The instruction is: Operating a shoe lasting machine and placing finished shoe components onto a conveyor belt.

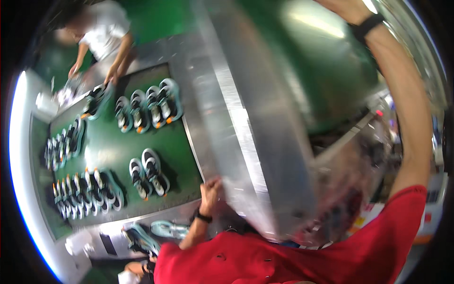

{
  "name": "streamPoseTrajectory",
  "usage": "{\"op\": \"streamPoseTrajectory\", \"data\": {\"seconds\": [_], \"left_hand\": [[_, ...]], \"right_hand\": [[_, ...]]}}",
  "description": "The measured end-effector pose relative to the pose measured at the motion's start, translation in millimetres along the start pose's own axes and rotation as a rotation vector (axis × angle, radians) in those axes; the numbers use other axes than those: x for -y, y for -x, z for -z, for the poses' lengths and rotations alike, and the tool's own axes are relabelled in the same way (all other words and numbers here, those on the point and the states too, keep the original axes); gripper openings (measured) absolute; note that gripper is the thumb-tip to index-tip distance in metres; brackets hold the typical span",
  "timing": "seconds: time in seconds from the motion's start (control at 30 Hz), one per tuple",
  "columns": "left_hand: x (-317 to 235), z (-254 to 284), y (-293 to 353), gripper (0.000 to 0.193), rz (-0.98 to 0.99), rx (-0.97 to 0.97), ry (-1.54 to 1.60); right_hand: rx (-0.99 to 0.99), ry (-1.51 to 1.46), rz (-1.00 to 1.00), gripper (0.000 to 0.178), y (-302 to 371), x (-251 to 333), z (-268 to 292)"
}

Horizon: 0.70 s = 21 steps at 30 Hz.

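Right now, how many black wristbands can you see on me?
2: one black wristband just behind your left hand, another wristband just behind your right hand, which the picture's upper edge partly cuts off. Neither wristband is hidden.

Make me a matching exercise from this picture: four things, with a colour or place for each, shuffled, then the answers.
Things
1. left hand
2. right hand
3. foreground shirt
4. row of four shoes

Matches
A. red
B. beside the green tabletop's corner
C. on the green tabletop
D. at the picture's top edge

Pairs: 1-B, 2-D, 3-A, 4-C
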<state>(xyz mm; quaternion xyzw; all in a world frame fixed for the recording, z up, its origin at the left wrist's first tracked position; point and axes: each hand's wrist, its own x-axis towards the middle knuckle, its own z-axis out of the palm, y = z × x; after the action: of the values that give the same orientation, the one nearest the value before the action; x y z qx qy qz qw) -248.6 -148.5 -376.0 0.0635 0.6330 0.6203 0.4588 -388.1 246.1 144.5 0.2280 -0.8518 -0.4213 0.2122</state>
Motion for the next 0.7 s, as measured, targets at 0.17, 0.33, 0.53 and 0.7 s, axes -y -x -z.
{"op": "streamPoseTrajectory", "data": {"seconds": [0.17, 0.33, 0.53, 0.7], "left_hand": [[-29, -50, 73, 0.029, 0.164, 0.428, 0.18], [-145, -122, 112, 0.048, 0.172, 0.965, 0.336], [-258, -254, 180, 0.089, 0.178, 1.468, 0.618], [-232, -327, 277, 0.11, 0.397, 1.772, 0.515]], "right_hand": [[-0.144, -0.028, -0.549, 0.032, 38, -49, 103], [-0.271, -0.502, -1.407, 0.04, 125, -29, 258], [-0.308, -1.036, -1.538, 0.026, 267, 58, 369], [0.022, -0.695, -1.909, 0.03, 337, 212, 482]]}}
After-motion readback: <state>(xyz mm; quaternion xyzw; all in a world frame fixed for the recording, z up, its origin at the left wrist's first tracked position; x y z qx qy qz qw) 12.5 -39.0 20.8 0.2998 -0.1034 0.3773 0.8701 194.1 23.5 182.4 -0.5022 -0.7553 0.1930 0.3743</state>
